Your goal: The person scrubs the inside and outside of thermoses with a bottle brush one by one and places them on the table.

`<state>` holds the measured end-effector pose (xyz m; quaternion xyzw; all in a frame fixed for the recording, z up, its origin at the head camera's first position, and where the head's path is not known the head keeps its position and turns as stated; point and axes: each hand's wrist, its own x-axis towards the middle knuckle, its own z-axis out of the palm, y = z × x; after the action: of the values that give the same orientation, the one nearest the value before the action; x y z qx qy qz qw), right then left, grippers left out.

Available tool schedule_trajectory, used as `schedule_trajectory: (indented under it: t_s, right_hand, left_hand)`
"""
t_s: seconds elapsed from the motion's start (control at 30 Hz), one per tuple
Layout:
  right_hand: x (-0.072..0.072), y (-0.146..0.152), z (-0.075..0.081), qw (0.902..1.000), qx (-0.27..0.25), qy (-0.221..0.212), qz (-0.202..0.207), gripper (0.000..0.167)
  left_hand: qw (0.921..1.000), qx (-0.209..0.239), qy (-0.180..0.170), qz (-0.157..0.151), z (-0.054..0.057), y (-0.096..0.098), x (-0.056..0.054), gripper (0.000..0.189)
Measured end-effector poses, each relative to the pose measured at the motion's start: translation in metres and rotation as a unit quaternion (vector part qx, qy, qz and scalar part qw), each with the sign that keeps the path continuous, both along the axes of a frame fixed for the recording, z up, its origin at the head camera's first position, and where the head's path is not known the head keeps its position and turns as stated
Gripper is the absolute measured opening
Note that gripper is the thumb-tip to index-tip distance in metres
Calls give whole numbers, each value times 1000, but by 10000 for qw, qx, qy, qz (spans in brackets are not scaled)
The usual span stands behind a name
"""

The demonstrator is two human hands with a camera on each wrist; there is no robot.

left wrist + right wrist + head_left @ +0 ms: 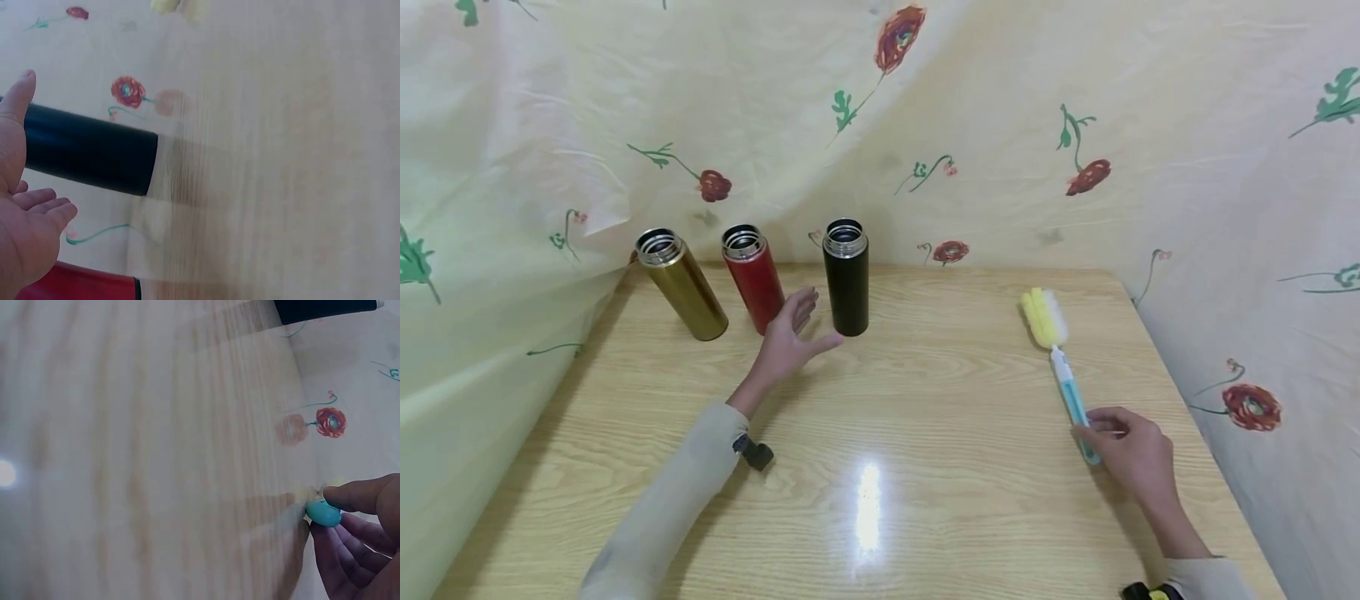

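Observation:
Three lidless flasks stand in a row toward the back of the table: a gold flask (688,292), a red flask (756,279) and a black flask (847,287). My left hand (790,333) reaches between the red and black ones, thumb spread wide from the straight fingers. In the left wrist view a gap shows between that hand and the body of the black flask (94,150). On the right side, my right hand (1131,450) pinches the blue handle of a bottle brush (1071,400). The brush has a yellow and white sponge head (1045,318) pointing away from me.
A pale wooden table (955,392) lies beneath everything. Flower-printed cloth (992,125) hangs behind it and along both sides, close to the flasks. A bright light reflection (868,508) shows on the near part of the tabletop.

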<state>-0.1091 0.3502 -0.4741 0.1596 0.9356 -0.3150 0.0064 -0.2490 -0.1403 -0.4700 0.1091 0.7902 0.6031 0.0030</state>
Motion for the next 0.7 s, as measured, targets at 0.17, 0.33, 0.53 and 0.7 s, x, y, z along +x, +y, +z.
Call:
schedule_trajectory:
  t_s: [0.17,0.33,0.53,0.7]
  right_hand:
    - [-1,0,0,9999,108,44,93,47]
    - [-3,1,-1,9997,190,-48,162,50]
    - [1,6,1,9993,198,78,317,58]
    - [3,7,11,9989,216,201,377,59]
  left_hand:
    - [9998,113,78,-137,5,-2,22,93]
    - [9994,172,140,-251,15,-11,45,91]
    - [9989,-240,389,-110,28,-29,70,84]
    - [9918,-1071,689,52,41,-41,85,83]
